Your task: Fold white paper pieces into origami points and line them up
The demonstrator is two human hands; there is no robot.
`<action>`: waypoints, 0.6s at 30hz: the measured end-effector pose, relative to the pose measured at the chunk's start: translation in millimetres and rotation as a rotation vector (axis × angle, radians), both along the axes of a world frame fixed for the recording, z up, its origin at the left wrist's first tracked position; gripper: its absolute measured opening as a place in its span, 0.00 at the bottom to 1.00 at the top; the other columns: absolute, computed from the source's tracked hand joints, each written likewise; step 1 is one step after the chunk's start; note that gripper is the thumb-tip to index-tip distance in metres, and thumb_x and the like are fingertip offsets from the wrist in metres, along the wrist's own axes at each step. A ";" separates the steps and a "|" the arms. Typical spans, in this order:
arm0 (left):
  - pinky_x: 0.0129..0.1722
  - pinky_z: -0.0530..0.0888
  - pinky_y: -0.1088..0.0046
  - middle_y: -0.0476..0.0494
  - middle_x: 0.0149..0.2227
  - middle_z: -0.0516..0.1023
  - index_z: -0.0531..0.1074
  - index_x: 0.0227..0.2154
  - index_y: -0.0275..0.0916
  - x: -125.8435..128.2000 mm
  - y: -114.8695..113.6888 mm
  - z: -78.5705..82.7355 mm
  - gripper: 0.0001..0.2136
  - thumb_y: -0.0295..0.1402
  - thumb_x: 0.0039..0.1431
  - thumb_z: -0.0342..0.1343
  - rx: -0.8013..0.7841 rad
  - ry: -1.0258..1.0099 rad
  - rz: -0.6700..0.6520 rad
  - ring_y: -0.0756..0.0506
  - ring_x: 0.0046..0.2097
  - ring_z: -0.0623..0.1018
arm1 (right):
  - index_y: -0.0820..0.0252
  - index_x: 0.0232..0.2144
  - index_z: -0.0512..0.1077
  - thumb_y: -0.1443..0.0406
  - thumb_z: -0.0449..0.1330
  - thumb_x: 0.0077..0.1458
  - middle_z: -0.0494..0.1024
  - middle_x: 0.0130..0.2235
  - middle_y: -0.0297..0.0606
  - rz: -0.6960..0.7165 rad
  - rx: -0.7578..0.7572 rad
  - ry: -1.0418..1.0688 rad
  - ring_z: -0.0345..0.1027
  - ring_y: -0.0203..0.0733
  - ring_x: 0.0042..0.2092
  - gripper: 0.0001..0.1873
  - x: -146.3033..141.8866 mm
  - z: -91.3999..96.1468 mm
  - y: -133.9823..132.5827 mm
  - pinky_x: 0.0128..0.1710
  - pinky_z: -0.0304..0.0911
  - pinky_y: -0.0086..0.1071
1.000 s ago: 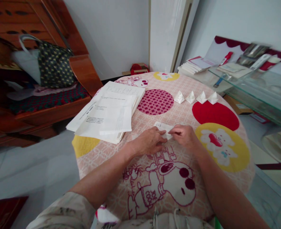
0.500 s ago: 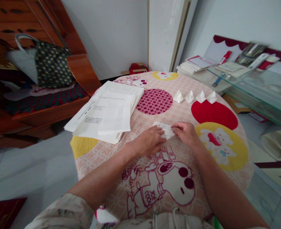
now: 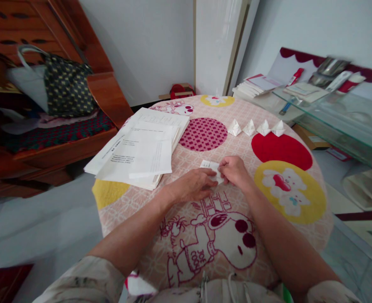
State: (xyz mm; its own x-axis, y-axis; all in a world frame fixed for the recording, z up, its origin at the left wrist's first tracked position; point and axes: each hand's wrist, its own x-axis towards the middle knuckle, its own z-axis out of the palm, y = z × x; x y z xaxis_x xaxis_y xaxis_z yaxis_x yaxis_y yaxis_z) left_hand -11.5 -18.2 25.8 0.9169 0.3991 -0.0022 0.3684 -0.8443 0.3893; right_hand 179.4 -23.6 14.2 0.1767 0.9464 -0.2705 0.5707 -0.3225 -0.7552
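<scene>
A small folded piece of white paper lies on the round table's patterned cloth. My left hand rests on its near edge with fingers pressed down on it. My right hand sits at the paper's right side, fingers curled and pinching it. Most of the paper is hidden under both hands. Several finished folded paper shapes stand in a row at the far side of the table.
A stack of printed sheets covers the table's left part. A wooden bench with a patterned bag stands to the left. A glass shelf with books and cups is at the right.
My right hand has slid left over the paper, closing the gap to my left hand. More of the paper is now covered. The view shifted slightly.
</scene>
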 end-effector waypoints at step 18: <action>0.60 0.71 0.65 0.33 0.57 0.76 0.79 0.46 0.36 -1.1 1.3 -5.6 0.12 0.31 0.61 0.59 0.030 -0.029 -0.007 0.41 0.62 0.73 | 0.60 0.16 0.68 0.72 0.62 0.40 0.72 0.13 0.34 -0.046 -0.136 0.103 0.61 0.34 0.12 0.07 57.7 3.2 -12.8 0.10 0.51 0.24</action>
